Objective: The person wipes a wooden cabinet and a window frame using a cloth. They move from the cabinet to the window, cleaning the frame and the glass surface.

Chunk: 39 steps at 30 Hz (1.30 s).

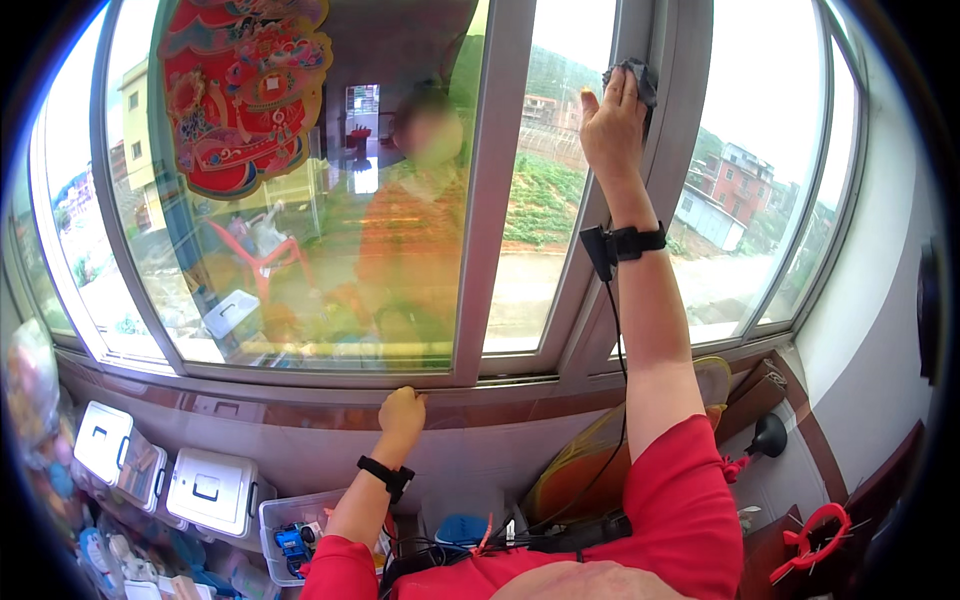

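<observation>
My right hand (616, 139) is raised high and presses a crumpled dark grey cloth (639, 81) flat against the metal window frame (660, 150). Its fingers lie over the cloth, and the thumb stands out to the left. Lower down, my left hand (403, 416) rests with curled fingers on the front edge of the window sill (315, 394), and nothing shows in it. Between the hands is a sliding glass pane (405, 300), which reflects a person and the room. A red paper decoration (247, 105) appears in the pane's upper left.
Lidded storage boxes (210, 491) stand below the sill at left, beside an open clear bin (281, 510) holding a blue toy vehicle (294, 546). A black cable (619, 330) hangs from my right wrist. At lower right are a plunger (766, 436) and a red spiked headband (814, 551).
</observation>
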Motion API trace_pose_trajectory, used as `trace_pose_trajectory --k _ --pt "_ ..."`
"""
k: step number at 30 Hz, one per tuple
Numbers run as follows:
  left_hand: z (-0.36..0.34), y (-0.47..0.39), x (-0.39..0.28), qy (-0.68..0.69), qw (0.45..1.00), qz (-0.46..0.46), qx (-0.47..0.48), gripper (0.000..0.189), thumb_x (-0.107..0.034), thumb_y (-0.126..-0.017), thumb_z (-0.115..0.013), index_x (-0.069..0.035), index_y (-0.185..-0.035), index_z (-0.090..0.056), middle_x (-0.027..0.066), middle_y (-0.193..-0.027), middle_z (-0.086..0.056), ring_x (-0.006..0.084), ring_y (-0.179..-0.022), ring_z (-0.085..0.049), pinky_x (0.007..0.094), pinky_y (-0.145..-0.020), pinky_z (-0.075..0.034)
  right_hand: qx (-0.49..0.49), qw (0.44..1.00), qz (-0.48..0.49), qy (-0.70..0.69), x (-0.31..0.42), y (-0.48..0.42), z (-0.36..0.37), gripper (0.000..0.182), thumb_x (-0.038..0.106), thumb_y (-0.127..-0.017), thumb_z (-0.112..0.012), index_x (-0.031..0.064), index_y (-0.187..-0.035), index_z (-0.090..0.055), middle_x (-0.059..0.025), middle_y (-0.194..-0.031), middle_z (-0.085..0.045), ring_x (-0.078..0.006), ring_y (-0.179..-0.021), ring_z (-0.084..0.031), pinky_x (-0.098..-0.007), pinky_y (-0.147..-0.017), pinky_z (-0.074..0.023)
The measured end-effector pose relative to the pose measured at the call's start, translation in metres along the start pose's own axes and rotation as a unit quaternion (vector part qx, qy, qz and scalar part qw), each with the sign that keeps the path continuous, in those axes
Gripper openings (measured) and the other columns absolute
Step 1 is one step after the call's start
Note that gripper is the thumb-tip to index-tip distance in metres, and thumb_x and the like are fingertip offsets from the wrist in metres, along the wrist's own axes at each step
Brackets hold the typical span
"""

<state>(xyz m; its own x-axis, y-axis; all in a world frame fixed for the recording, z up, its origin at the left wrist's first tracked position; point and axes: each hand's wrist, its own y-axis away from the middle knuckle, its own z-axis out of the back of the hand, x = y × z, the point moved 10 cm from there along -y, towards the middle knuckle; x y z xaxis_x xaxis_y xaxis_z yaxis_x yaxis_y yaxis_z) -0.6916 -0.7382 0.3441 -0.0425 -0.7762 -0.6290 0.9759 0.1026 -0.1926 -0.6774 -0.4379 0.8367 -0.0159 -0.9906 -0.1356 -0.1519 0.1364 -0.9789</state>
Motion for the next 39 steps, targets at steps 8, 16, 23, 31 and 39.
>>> trace_pose_trajectory --k 8,16,23,31,39 --pt "0.010 0.007 0.001 0.049 0.998 -0.007 -0.026 0.026 -0.029 -0.091 -0.067 -0.004 -0.098 -0.064 0.0188 -0.109 -0.062 0.0423 -0.100 -0.064 0.0507 -0.083 -0.052 0.182 0.983 -0.025 -0.001 0.031 0.187 0.044 0.063 0.024 -0.097 -0.059 -0.0062 -0.148 -0.036 -0.0206 -0.149 -0.039 -0.0399 -0.123 -0.048 -0.0445 -0.105 -0.0435" --pt "0.018 -0.007 0.000 -0.009 0.999 0.004 -0.038 0.031 -0.033 -0.090 -0.070 -0.002 -0.095 -0.066 0.0208 -0.106 -0.064 0.0425 -0.098 -0.064 0.0504 -0.083 -0.051 0.303 0.951 -0.014 -0.053 0.066 0.336 0.069 0.057 0.017 -0.098 -0.056 -0.0072 -0.146 -0.040 -0.0180 -0.150 -0.043 -0.0424 -0.121 -0.049 -0.0471 -0.105 -0.0430" --pt "0.019 -0.009 -0.001 -0.022 0.998 0.013 -0.056 0.031 -0.034 -0.086 -0.073 -0.003 -0.091 -0.070 0.0193 -0.102 -0.068 0.0415 -0.095 -0.066 0.0501 -0.080 -0.052 0.216 0.975 -0.026 -0.052 0.041 0.266 0.071 0.057 0.012 -0.098 -0.054 -0.0128 -0.145 -0.034 -0.0294 -0.146 -0.040 -0.0427 -0.117 -0.056 -0.0434 -0.099 -0.0488" --pt "0.018 -0.012 0.008 -0.015 0.998 0.015 -0.064 0.031 -0.033 -0.084 -0.076 -0.002 -0.085 -0.072 0.0199 -0.094 -0.071 0.0387 -0.091 -0.068 0.0479 -0.079 -0.053 0.165 0.986 0.023 0.002 0.035 0.196 0.047 0.056 0.005 -0.091 -0.056 -0.0145 -0.141 -0.039 -0.0302 -0.145 -0.040 -0.0421 -0.118 -0.054 -0.0402 -0.103 -0.0479" --pt "0.020 -0.010 0.002 -0.012 0.997 0.033 -0.065 0.030 -0.032 -0.083 -0.077 -0.002 -0.087 -0.073 0.0191 -0.097 -0.071 0.0394 -0.094 -0.068 0.0485 -0.080 -0.054 0.301 0.943 -0.052 -0.133 0.046 0.326 0.092 0.049 -0.009 -0.085 -0.054 -0.0082 -0.134 -0.053 -0.0226 -0.137 -0.055 -0.0375 -0.115 -0.062 -0.0378 -0.097 -0.0531"
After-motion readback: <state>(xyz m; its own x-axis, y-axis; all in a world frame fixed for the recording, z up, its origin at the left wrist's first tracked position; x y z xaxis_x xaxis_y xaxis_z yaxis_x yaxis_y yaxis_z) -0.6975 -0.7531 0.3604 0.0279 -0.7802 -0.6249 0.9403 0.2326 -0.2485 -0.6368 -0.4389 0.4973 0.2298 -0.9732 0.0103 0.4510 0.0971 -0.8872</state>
